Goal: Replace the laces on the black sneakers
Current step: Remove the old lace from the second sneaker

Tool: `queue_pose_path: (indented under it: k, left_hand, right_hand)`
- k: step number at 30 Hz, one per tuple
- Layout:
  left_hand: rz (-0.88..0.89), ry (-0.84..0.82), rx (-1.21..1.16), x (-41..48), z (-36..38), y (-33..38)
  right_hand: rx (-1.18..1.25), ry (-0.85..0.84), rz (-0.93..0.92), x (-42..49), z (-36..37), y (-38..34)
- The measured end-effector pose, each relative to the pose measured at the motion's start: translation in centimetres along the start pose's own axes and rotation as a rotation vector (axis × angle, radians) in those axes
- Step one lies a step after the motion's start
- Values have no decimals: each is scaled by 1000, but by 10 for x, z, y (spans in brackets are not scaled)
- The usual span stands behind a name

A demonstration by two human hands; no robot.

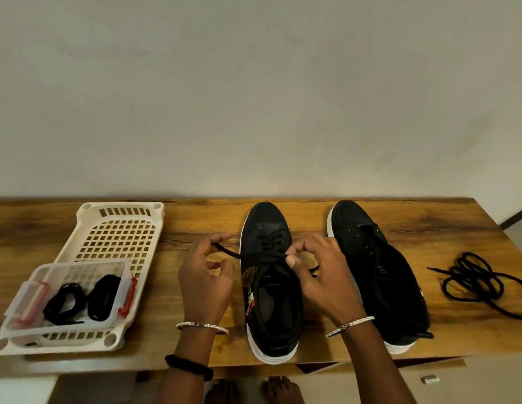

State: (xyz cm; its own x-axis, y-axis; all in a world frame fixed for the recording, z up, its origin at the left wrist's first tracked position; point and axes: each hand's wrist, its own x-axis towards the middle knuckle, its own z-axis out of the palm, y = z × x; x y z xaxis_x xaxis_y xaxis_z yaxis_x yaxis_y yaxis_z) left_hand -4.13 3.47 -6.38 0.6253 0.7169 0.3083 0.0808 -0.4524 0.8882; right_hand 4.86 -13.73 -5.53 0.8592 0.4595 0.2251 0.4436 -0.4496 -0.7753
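Observation:
Two black sneakers with white soles stand side by side on the wooden table, toes to the wall. The left sneaker (270, 290) is laced over its upper eyelets. My left hand (206, 282) pinches one end of its black lace (227, 252), pulled out to the left. My right hand (322, 275) pinches the lace at the sneaker's right eyelets. The right sneaker (379, 272) shows bare eyelets with no lace. A loose black lace (478, 282) lies coiled on the table to its right.
A cream perforated tray (120, 228) sits at the left. In it stands a clear plastic box with red clips (35, 293) that holds bundled black laces (82, 298). The wall runs along the table's far edge. My bare feet show below the table's front edge.

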Motion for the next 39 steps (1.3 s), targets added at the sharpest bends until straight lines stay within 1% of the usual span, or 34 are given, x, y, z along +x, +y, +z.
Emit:
queue_pose_path:
  k: [1, 4, 7, 9, 11, 13, 15, 16, 17, 18, 20, 22, 23, 24, 25, 27, 29, 31, 33, 34, 36, 37, 39]
  left_hand:
    - [-8, 20, -18, 0, 1, 1]
    - [-10, 76, -17, 1, 3, 5]
    - [-28, 61, -24, -1, 6, 5]
    - [-54, 28, -15, -3, 9, 3]
    - [-78, -22, 12, -4, 12, 0]
    - [-90, -75, 35, -6, 15, -4]
    - [-80, -118, 50, -7, 18, -7]
    - [-82, -130, 49, -8, 19, -7]
    - [-95, -139, 41, -8, 20, -7]
    - [-112, -143, 26, -9, 21, -6]
    - [-133, -143, -27, -9, 23, -4]
    - [-134, -184, -151, -8, 24, 2]
    - [-131, -235, -240, -8, 25, 5]
    - [-124, -303, -316, -7, 25, 8]
    - [-103, -374, -366, -7, 25, 11]
    - [-17, -466, -355, -8, 28, 12]
    - [50, -487, -295, -10, 30, 11]
    - [33, -504, -333, -11, 31, 12]
    - [19, -528, -361, -11, 29, 13]
    - [42, -524, -340, -10, 28, 13]
    - [105, -494, -248, -11, 27, 12]
    - [106, -472, -221, -12, 27, 12]
    - [47, -409, -242, -12, 26, 13]
  right_hand:
    - [79, 15, 22, 0, 0, -1]
    - [467, 121, 169, 1, -2, -7]
    - [865, 290, 334, 7, -12, -10]
    - [1100, 361, 406, 9, -20, -11]
    - [1274, 388, 433, 8, -30, -11]
    - [1435, 392, 419, 5, -40, -9]
    - [1505, 394, 380, 3, -49, -4]
    - [1477, 390, 361, 2, -51, -3]
    - [1386, 384, 348, 2, -50, 0]
    - [1232, 377, 332, 2, -48, 1]
    - [815, 355, 293, 2, -38, 3]
    - [385, 286, 229, 1, -24, 5]
    - [206, 248, 183, 0, -17, 7]
    - [87, 216, 133, -1, -11, 8]
    - [27, 194, 98, -2, -7, 8]
    - [-13, 176, 69, -3, -2, 8]
    - [-17, 187, 70, -4, -1, 5]
    - [40, 193, 53, -5, -3, 0]
    - [154, 142, 33, -5, -4, -4]
    - [174, 101, 26, -6, -3, -5]
    - [111, 35, -4, -5, 1, -6]
    - [83, 23, -15, -4, 4, -5]
    - [85, 55, -2, -3, 7, -4]
